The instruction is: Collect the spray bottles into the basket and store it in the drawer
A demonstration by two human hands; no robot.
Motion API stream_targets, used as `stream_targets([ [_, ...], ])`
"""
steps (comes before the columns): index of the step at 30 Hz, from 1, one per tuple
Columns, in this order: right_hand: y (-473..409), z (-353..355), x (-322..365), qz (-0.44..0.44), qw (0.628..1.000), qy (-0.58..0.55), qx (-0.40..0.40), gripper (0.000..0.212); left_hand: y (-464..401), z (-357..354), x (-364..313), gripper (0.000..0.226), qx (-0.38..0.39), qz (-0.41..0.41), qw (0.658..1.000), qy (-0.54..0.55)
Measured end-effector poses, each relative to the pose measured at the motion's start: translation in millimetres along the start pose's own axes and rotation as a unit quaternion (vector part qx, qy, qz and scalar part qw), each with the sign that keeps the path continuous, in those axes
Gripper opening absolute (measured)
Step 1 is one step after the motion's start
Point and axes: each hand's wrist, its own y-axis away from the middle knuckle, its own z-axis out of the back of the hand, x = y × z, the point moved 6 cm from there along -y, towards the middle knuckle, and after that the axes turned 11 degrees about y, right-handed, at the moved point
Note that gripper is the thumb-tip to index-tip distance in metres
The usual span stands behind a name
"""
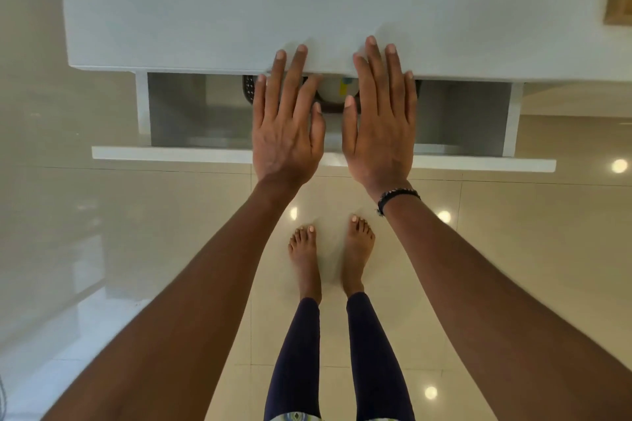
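Basket [249, 89] and at least one bottle [337, 92] sit far back in the open drawer [205, 154], mostly hidden under the front edge of the counter [205, 10]. We have our left hand [287, 126] and right hand [379, 123] spread flat and empty over the drawer's middle (how many bottles are inside we cannot tell). If we shove hard, bottles could topple, and fingertips reaching over the counter's edge might get pinched.
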Motion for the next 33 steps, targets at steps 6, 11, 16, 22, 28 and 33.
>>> stream_targets([
  [6,-34.7,0.2,0.1,0.020,0.997,0.004,-0.069,0.046,-32.9,5.5,2.0,0.038,-0.093,-0.059,0.991,0.069],
  [11,-54.9,-1.3,-0.5,0.051,0.985,0.017,-0.162,0.041,-40.1,4.2,6.0,0.037,-0.120,-0.132,0.983,0.044],
  [16,-55.6,-1.0,-2.6,0.066,0.980,0.014,-0.187,0.039,-40.1,4.8,6.4,0.036,-0.128,-0.150,0.980,0.039],
  [22,-56.7,6.1,-0.5,0.054,0.984,-0.029,-0.170,0.038,-40.2,9.3,4.3,0.036,-0.123,-0.146,0.981,0.035],
  [28,-63.0,21.3,-1.6,0.050,0.994,-0.048,-0.079,0.040,-43.1,21.1,1.1,0.039,-0.031,-0.107,0.993,0.049],
  [33,-85.9,57.9,-11.2,0.056,0.994,-0.073,0.058,0.038,-63.5,48.3,-15.1,0.044,0.156,-0.051,0.985,0.060],
])
